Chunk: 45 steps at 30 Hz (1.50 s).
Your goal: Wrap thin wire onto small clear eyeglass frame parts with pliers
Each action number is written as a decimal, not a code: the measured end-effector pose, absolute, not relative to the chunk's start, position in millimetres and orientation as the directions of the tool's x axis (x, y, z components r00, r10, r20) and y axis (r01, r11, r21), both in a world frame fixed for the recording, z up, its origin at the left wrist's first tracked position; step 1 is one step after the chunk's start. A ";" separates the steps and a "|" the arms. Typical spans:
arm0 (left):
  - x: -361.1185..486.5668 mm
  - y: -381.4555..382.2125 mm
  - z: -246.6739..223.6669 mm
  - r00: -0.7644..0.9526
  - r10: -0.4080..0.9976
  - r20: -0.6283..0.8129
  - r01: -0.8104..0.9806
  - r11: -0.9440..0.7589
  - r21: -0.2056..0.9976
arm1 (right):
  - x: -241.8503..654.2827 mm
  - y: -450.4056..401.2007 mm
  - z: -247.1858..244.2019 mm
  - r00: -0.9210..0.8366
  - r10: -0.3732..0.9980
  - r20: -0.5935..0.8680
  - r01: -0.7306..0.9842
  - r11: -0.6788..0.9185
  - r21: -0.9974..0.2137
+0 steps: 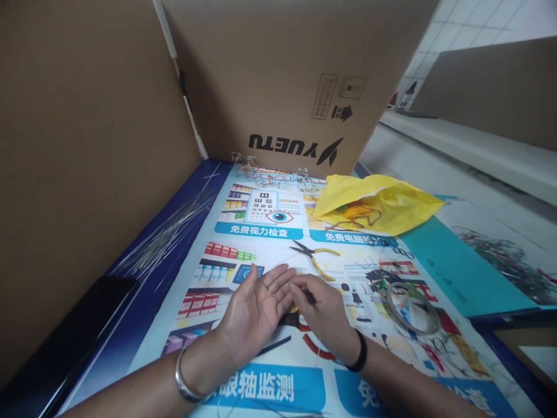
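My left hand (256, 302) lies palm up above the printed sheet, its fingers stretched out and slightly apart. My right hand (324, 305) is closed in a pinch, its fingertips against the left fingertips. Whatever it pinches is too small or hidden to make out. Just beyond the hands lie yellow-handled pliers (324, 252), jaws pointing left. Partly hidden beneath the hands is a tool with orange-red handles (315, 346). To the right of my right hand rests a coil of thin wire (389, 307).
Cardboard panels (278, 69) wall off the back and left. Straight wires (167, 232) lie at left, behind a black flat object (82, 331). A yellow bag (391, 200) holds orange cord (359, 212). Tangled wire pieces (500, 255) lie far right, near a teal sheet (461, 270).
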<state>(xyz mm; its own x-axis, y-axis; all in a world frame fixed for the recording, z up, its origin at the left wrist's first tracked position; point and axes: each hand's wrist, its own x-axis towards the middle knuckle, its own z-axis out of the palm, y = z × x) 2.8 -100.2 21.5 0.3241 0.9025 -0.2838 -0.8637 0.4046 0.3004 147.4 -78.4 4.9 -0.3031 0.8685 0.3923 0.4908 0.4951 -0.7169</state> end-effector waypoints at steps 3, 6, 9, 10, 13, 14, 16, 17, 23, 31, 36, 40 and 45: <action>3.5 -101.2 19.9 0.330 0.900 -0.284 -0.860 0.411 0.304 | 147.6 -78.5 4.4 -0.297 0.868 0.398 0.510 0.497 -0.702; 3.5 -102.0 18.3 0.333 0.901 -0.278 -0.859 0.411 0.304 | 147.2 -78.6 3.3 -0.300 0.862 0.408 0.505 0.507 -0.698; 3.7 -102.4 17.5 0.335 0.903 -0.268 -0.861 0.409 0.301 | 146.6 -78.3 2.3 -0.310 0.853 0.420 0.496 0.522 -0.694; 3.8 -102.4 17.5 0.336 0.903 -0.267 -0.862 0.409 0.299 | 146.4 -78.2 2.1 -0.313 0.852 0.420 0.494 0.524 -0.694; 4.1 -102.4 18.3 0.336 0.902 -0.271 -0.862 0.411 0.297 | 146.2 -78.0 1.9 -0.313 0.854 0.414 0.486 0.519 -0.703; 4.2 -102.3 18.8 0.336 0.901 -0.275 -0.861 0.413 0.297 | 146.2 -77.9 1.8 -0.312 0.856 0.413 0.483 0.517 -0.706; 4.3 -102.4 19.6 0.337 0.899 -0.281 -0.860 0.415 0.297 | 146.2 -78.0 1.7 -0.307 0.857 0.414 0.478 0.515 -0.711; 4.3 -102.5 19.9 0.336 0.899 -0.282 -0.859 0.415 0.299 | 146.3 -78.1 1.7 -0.304 0.858 0.414 0.477 0.514 -0.713; 5.1 -103.0 20.6 0.332 0.901 -0.281 -0.850 0.415 0.325 | 146.4 -78.4 3.2 -0.301 0.864 0.403 0.473 0.503 -0.724; 5.4 -102.7 20.7 0.338 0.900 -0.275 -0.856 0.415 0.309 | 146.1 -77.9 3.0 -0.299 0.867 0.399 0.469 0.498 -0.730; 5.1 -103.2 20.2 0.332 0.903 -0.272 -0.856 0.410 0.315 | 145.9 -78.0 3.7 -0.286 0.860 0.422 0.488 0.510 -0.708; 5.4 -103.1 19.0 0.334 0.902 -0.274 -0.851 0.413 0.325 | 146.2 -78.0 3.7 -0.292 0.858 0.423 0.480 0.514 -0.711; 5.7 -103.7 19.0 0.339 0.897 -0.284 -0.842 0.424 0.333 | 145.7 -78.3 3.7 -0.303 0.864 0.402 0.471 0.502 -0.725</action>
<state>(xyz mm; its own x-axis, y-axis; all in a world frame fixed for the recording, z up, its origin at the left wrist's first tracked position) 5.7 -103.7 19.0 0.3392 0.8969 -0.2837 -0.8422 0.4239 0.3332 145.7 -78.3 3.7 -0.3026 0.8642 0.4021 0.4708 0.5023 -0.7253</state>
